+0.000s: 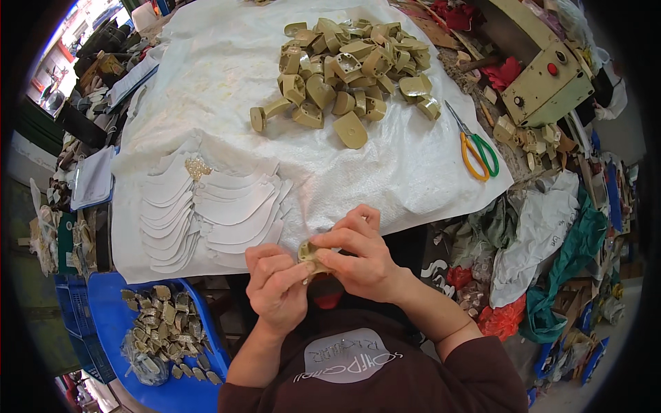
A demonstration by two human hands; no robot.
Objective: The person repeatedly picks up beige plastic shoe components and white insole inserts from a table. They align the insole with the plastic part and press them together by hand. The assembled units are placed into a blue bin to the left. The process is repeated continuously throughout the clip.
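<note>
Close to my body, just off the table's near edge, both hands hold one olive-beige shoe heel (307, 250) between them. My left hand (277, 286) pinches its lower left side with thumb and forefinger. My right hand (357, 253) grips it from the right, fingers curled over its top. A pale strip shows at the heel's lower edge; I cannot make out what it is. Left of my hands, curved white cover pieces (237, 215) lie overlapped in two rows, with a glittery gold piece (197, 168) at their top. A heap of similar heels (351, 65) sits at the far middle.
White sheeting (227, 82) covers the table. Orange-and-green-handled scissors (475, 148) lie at its right edge. A blue tub (110, 310) of glittery heels (165, 320) stands lower left. At the far right is a control box (549, 84), with crumpled bags (540, 237) nearer me.
</note>
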